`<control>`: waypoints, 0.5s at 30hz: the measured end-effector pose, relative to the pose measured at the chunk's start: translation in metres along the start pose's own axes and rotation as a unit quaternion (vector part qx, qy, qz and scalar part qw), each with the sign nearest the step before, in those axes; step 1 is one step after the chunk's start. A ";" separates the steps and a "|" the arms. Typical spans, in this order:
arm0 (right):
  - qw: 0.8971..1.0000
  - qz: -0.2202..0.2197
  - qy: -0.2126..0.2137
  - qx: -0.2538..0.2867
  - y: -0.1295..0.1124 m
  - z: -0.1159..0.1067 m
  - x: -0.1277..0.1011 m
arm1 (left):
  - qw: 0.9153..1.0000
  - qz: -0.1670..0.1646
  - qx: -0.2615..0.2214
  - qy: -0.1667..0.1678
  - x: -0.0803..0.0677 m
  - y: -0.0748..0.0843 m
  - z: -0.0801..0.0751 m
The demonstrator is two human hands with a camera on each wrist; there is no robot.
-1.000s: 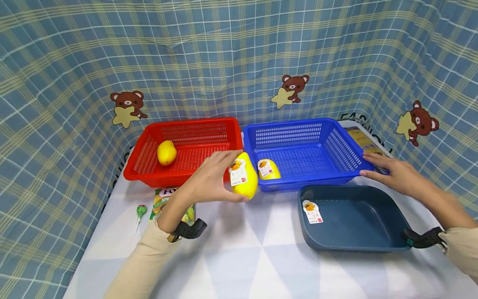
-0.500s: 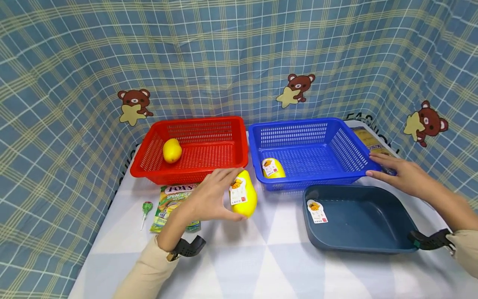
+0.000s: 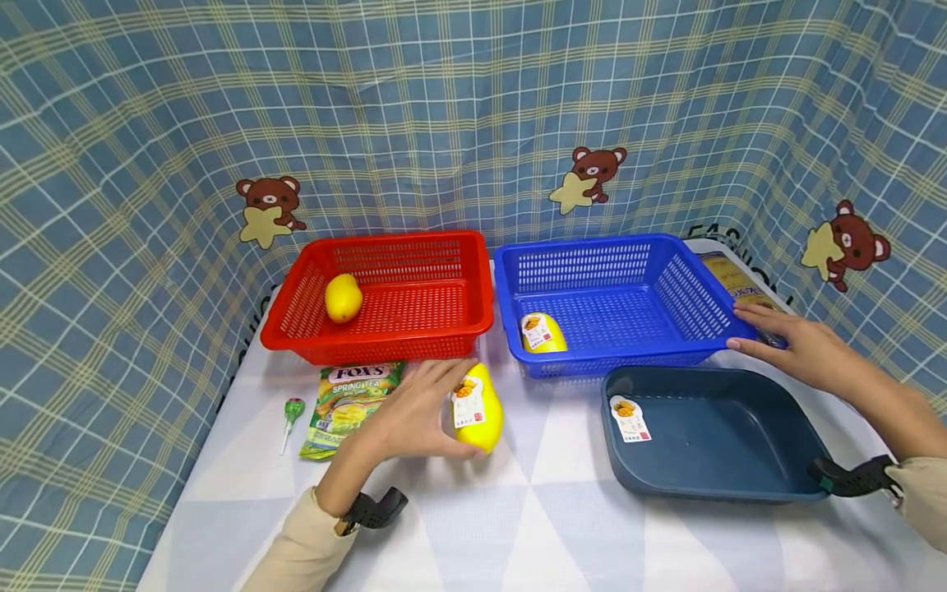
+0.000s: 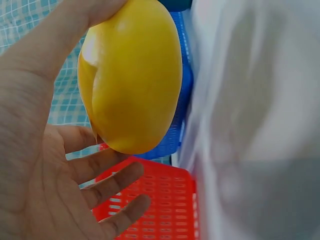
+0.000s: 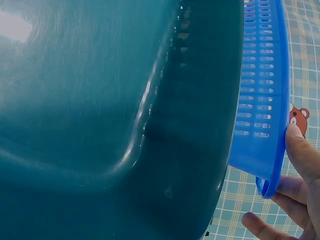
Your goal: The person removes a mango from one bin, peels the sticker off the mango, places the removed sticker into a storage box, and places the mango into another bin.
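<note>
Between the thumb and fingers of my left hand is a yellow mango with a white fruit sticker, held low over the table. The left wrist view shows the mango pinched by thumb and index finger, the other fingers loosely spread. My right hand touches the right front corner of the blue basket; the right wrist view shows its thumb against the rim and its fingers by the handle. Inside the blue basket lies a stickered yellow mango; another yellow mango lies in the red basket.
A dark teal bin, with a mango sticker on its wall, stands in front of the blue basket. At left lie a FOX'S candy bag and a green lollipop. Another package lies beyond the blue basket's right side.
My left hand has come down and nearer with the mango, from in front of the baskets to low over the table. The right hand stays at the blue basket's corner. The view has shifted slightly.
</note>
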State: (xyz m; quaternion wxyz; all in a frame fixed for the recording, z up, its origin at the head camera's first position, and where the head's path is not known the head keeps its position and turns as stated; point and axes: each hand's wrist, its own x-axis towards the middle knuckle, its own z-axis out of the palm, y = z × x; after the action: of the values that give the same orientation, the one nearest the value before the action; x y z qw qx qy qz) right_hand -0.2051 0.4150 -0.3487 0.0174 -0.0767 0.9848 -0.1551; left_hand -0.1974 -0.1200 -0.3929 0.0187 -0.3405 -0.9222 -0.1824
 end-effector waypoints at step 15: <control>1.000 0.003 -0.002 -0.004 0.002 0.002 0.001 | 1.000 -0.011 -0.001 -0.014 -0.009 -0.007 0.017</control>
State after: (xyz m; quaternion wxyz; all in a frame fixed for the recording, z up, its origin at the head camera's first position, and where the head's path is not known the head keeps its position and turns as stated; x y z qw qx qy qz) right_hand -0.2064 0.4163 -0.3510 0.0195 -0.0744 0.9856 -0.1508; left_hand -0.1938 -0.1244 -0.4122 0.0034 -0.3331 -0.9258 -0.1787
